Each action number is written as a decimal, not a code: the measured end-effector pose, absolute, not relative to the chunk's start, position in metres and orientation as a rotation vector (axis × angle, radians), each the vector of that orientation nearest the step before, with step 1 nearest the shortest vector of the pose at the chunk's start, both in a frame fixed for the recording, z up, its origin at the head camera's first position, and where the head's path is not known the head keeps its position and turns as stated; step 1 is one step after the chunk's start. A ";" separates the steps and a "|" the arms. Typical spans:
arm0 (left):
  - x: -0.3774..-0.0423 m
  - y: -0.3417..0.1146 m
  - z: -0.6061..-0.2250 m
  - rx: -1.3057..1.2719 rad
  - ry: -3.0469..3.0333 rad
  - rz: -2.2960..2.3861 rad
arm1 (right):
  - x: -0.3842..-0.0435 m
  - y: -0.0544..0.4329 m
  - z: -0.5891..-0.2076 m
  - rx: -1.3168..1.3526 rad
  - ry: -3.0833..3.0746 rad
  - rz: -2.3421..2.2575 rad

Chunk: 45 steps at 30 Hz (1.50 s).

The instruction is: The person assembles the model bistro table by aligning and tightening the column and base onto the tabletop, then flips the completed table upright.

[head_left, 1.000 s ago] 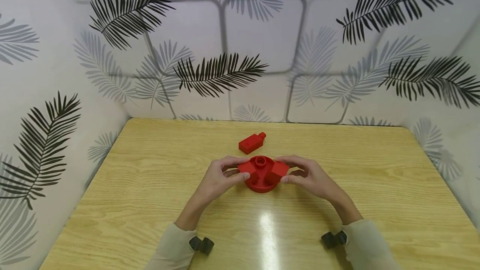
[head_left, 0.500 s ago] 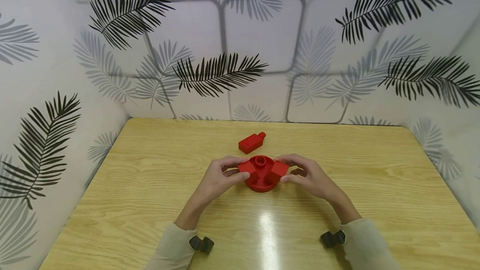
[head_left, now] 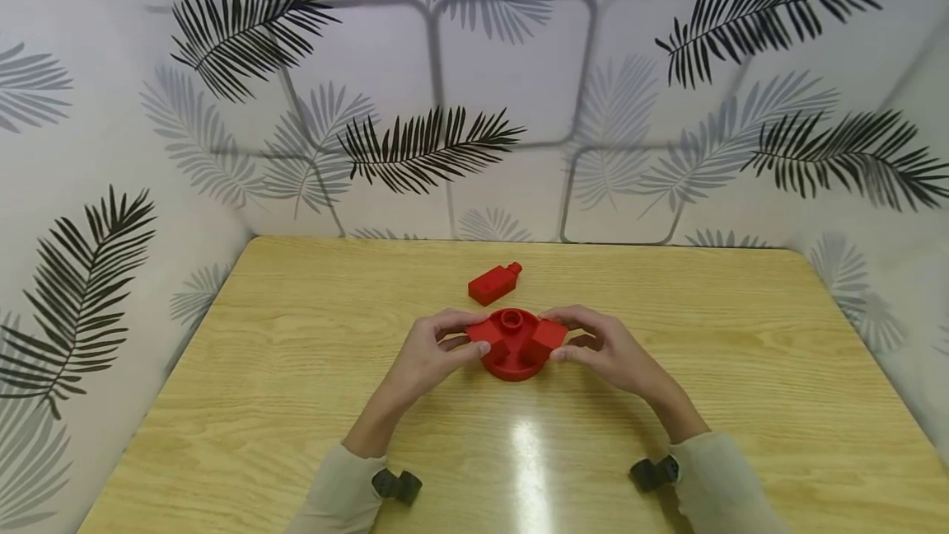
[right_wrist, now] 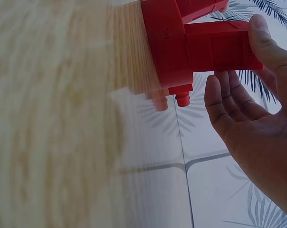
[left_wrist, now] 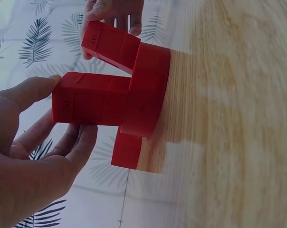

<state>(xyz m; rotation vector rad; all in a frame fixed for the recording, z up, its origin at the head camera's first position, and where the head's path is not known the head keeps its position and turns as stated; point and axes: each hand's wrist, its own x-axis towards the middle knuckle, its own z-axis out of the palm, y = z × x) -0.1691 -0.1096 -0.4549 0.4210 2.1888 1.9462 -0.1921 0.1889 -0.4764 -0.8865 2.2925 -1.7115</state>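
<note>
A round red base with raised walls sits on the table, a small ring-shaped socket at its back. Two red rectangular blocks stand in it, leaning outward to either side. My left hand pinches the top of the left block between thumb and fingers. On the other side, my right hand holds the outer end of the right block the same way. Behind the base lies a third red block on its side, with a narrow stepped knob at one end.
The wood-grain table reaches back to a wall patterned with leaves. Small black devices are strapped at both sleeve cuffs. A bright light reflection runs down the table's front middle.
The head view has shifted very slightly. Both hands keep their hold on the two blocks, and the third block lies where it was.
</note>
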 end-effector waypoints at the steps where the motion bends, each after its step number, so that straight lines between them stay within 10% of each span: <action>1: -0.169 -0.110 -0.455 0.416 2.192 1.944 | -0.192 0.189 -0.476 -0.887 2.291 -1.712; 45: -0.123 -0.041 -0.434 0.617 2.659 1.845 | -0.241 0.179 -0.437 -0.861 2.570 -1.547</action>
